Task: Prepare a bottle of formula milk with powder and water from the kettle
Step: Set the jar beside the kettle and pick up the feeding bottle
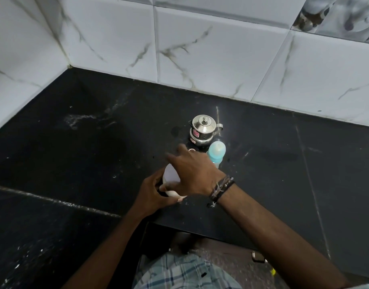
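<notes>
L hand (151, 193) grips the side of a white container (171, 175) w/ a white lid, near the front edge of the black counter (75, 142). R hand (192, 170) is over its top, fingers spread – can't tell if it grips the lid. Baby bottle (216, 152) w/ blue cap stands just beside the R hand; small steel kettle (203, 129) right behind it, lid on. Marbled white tiles (200, 49) at the back.
</notes>
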